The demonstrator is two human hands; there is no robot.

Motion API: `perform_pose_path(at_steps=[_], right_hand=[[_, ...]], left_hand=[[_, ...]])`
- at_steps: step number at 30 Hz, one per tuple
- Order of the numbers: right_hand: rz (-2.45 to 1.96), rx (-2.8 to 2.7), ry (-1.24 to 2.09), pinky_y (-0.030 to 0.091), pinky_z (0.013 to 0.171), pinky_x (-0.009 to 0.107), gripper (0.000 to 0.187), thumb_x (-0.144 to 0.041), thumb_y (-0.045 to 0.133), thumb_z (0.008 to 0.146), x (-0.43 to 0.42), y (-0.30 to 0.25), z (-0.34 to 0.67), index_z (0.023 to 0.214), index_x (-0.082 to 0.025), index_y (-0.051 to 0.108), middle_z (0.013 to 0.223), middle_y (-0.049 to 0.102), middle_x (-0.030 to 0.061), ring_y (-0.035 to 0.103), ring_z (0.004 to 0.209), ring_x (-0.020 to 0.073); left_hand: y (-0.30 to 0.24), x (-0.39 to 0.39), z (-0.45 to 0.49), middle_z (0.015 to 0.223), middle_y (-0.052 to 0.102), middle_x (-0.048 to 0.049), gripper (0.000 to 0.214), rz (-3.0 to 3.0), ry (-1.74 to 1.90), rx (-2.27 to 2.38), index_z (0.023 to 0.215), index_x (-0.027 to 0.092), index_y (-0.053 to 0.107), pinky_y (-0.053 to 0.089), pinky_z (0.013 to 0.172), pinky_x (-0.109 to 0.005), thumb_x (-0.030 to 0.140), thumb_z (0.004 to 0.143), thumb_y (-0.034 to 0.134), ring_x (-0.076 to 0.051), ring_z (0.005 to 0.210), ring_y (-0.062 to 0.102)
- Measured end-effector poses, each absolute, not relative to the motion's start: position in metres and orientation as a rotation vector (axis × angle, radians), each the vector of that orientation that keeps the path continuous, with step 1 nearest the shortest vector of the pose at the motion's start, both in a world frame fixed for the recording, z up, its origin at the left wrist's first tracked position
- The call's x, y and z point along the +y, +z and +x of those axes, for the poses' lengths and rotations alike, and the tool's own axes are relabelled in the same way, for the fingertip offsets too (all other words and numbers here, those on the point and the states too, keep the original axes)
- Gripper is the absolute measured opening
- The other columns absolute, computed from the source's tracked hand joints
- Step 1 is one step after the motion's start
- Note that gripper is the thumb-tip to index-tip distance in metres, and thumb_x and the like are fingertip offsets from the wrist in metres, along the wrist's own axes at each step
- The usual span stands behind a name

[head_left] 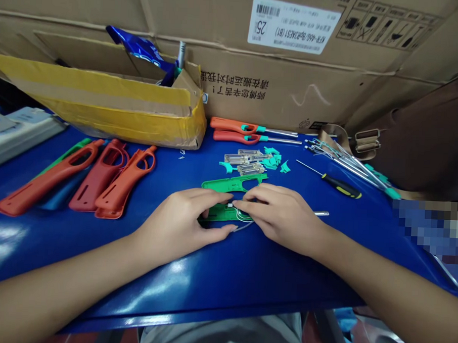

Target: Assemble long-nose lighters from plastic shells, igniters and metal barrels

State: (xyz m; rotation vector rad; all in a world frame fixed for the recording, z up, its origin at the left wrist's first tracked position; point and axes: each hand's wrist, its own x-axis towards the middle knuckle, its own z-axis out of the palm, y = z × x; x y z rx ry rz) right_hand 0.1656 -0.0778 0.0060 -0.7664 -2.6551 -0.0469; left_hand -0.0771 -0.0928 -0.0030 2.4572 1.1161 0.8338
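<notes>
My left hand grips the left end of a green lighter shell half, its fingers along the far edge and its thumb at the near edge. A small white part with thin wires lies over this shell half. My right hand is closed, its fingertips pinching at the white part and wires; the exact contact is partly hidden. Beyond the right hand, a metal tube sticks out. Just behind both hands lies a second green shell half with a trigger loop.
Clear fuel tanks and turquoise pieces lie behind. Two orange lighters, a screwdriver and wired metal tubes lie farther right. Orange and red shells are at left. A taped carton stands behind.
</notes>
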Motion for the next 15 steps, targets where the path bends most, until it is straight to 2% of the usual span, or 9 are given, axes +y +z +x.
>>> perform_pose_path(at_steps=[4, 8, 15], right_hand=[[-0.744, -2.666, -0.052, 0.05, 0.073, 0.033, 0.029, -0.011, 0.054, 0.097, -0.076, 0.005, 0.166, 0.115, -0.017, 0.076, 0.101, 0.074, 0.0084, 0.064, 0.086, 0.0212], [-0.73, -2.692, -0.063, 0.049, 0.072, 0.034, 0.031, -0.012, 0.05, 0.099, -0.075, 0.004, 0.165, 0.115, -0.018, 0.076, 0.1, 0.073, 0.0091, 0.062, 0.084, 0.021], [-0.761, -2.883, -0.231, 0.049, 0.068, 0.035, 0.035, -0.013, 0.04, 0.104, -0.079, 0.013, 0.155, 0.114, -0.012, 0.073, 0.097, 0.072, 0.0123, 0.061, 0.082, 0.0232]], left_hand=[[-0.005, -0.091, -0.078, 0.097, 0.078, -0.0046, 0.036, 2.48, 0.813, 1.101, 0.123, 0.015, 0.072, 0.059, 0.072, -0.026, 0.027, 0.089, 0.076, -0.016, 0.076, 0.07], [-0.006, -0.09, -0.078, 0.093, 0.078, -0.0048, 0.032, 2.484, 0.821, 1.097, 0.121, 0.016, 0.073, 0.061, 0.079, -0.03, 0.031, 0.094, 0.07, -0.016, 0.076, 0.071], [-0.007, -0.09, -0.076, 0.092, 0.079, -0.0055, 0.03, 2.506, 0.847, 1.081, 0.119, 0.016, 0.074, 0.061, 0.075, -0.028, 0.033, 0.095, 0.069, -0.018, 0.077, 0.074]])
